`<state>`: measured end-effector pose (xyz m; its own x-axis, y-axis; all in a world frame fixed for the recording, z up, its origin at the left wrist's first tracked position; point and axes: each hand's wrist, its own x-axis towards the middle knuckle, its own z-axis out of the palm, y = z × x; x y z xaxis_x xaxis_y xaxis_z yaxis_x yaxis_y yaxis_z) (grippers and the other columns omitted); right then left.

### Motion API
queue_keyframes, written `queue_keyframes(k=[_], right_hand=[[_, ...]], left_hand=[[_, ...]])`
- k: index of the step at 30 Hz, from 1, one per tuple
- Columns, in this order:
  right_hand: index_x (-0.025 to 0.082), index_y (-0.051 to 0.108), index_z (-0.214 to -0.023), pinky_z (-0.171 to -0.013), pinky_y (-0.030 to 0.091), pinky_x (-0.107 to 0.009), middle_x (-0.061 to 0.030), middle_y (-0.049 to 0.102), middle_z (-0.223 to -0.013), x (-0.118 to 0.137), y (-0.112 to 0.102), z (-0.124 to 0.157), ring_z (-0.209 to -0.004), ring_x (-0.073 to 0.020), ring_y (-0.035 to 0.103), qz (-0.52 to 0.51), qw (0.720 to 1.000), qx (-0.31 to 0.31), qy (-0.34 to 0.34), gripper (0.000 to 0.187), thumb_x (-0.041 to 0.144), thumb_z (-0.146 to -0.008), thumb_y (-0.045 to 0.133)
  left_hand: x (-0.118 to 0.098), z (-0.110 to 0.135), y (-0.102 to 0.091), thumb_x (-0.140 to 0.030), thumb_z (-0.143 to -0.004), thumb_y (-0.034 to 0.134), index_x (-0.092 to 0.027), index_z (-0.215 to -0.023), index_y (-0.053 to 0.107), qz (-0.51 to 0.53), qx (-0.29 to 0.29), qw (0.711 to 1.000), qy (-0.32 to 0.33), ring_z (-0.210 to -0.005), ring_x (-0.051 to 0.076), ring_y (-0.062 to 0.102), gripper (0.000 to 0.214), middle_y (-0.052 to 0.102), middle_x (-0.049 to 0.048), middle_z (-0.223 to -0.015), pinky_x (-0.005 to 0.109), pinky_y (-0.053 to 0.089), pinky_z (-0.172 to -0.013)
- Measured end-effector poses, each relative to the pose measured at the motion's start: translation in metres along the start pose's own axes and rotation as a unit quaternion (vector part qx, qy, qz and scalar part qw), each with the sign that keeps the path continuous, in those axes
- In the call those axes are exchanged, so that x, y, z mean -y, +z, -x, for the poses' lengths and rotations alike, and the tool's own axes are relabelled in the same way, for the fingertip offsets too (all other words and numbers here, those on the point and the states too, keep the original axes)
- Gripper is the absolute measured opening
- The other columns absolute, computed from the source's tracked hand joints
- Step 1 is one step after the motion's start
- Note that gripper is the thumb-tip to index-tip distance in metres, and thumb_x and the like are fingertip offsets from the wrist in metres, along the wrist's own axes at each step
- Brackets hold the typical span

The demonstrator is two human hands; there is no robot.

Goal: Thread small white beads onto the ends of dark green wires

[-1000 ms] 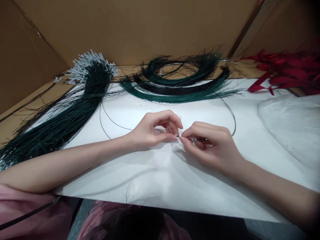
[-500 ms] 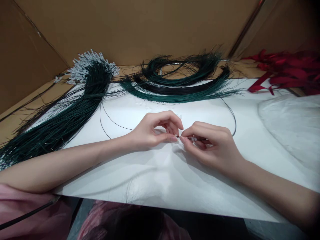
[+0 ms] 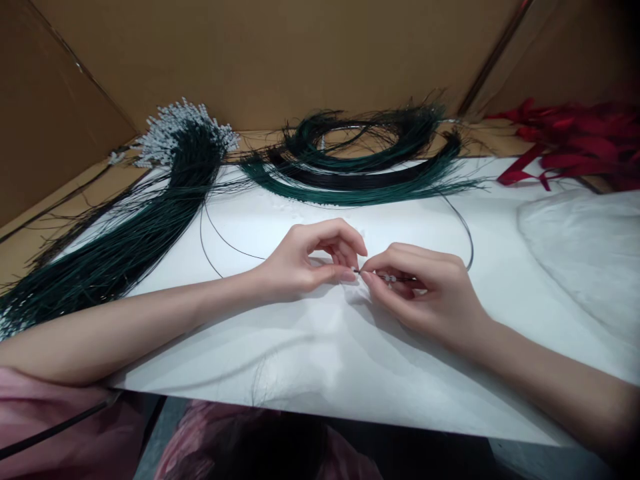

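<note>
My left hand (image 3: pixel 313 260) and my right hand (image 3: pixel 425 293) meet fingertip to fingertip over a white sheet (image 3: pixel 320 347). Both are pinched closed on one thin dark wire (image 3: pixel 467 233), which loops out to the right and back behind my right hand. Another stretch of dark wire (image 3: pixel 220 240) curves away to the left of my left hand. Small clear beads (image 3: pixel 393 277) sit on the wire under my right fingers. The exact bead count is hidden by the fingers.
A thick bundle of dark green wires with white beaded tips (image 3: pixel 165 187) lies at the left. Coiled green and black wires (image 3: pixel 360 167) lie at the back. Red ribbons (image 3: pixel 575 143) and a translucent bag (image 3: pixel 585 247) are at the right. Cardboard walls (image 3: pixel 280 53) enclose the back.
Hardly anything differs: my right fingers have shifted slightly along the wire, and the beads under them have moved a little to the right.
</note>
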<state>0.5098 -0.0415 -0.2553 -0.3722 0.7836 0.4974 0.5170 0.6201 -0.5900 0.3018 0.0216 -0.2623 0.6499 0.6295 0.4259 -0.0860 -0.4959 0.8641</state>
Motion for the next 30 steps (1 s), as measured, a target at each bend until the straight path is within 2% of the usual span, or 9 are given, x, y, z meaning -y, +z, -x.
queue_keyframes(k=[16,23,30], right_hand=[[0.020,0.064,-0.079,-0.049,0.032,-0.025,0.0010,0.056,-0.066,0.0010,0.0012,0.0000,-0.051,-0.0088,0.039,0.011,1.000,0.004,0.006,0.015,0.008,-0.087,0.061],[0.019,0.064,-0.078,-0.049,0.032,-0.025,0.0014,0.055,-0.066,0.0028,0.0008,-0.0003,-0.051,-0.0081,0.038,0.010,1.000,0.000,0.007,0.016,0.006,-0.086,0.061],[0.020,0.062,-0.077,-0.049,0.033,-0.026,0.0019,0.053,-0.065,0.0024,0.0012,-0.0007,-0.051,-0.0087,0.039,0.008,1.000,0.006,0.008,0.017,0.006,-0.085,0.060]], left_hand=[[-0.0030,0.0005,0.0023,-0.026,-0.081,0.081,-0.014,-0.096,0.067,-0.051,0.003,0.999,0.007,-0.073,0.011,0.068,0.023,0.070,0.0036,-0.084,0.021,0.058,-0.073],[-0.0024,0.0010,0.0029,-0.021,-0.080,0.081,-0.014,-0.097,0.067,-0.056,0.004,0.998,0.021,-0.073,0.010,0.068,0.023,0.071,0.0031,-0.085,0.020,0.058,-0.073],[-0.0017,0.0014,0.0044,-0.024,-0.084,0.077,-0.015,-0.098,0.066,-0.080,0.007,0.997,0.019,-0.073,0.011,0.068,0.021,0.071,0.0033,-0.083,0.021,0.058,-0.073]])
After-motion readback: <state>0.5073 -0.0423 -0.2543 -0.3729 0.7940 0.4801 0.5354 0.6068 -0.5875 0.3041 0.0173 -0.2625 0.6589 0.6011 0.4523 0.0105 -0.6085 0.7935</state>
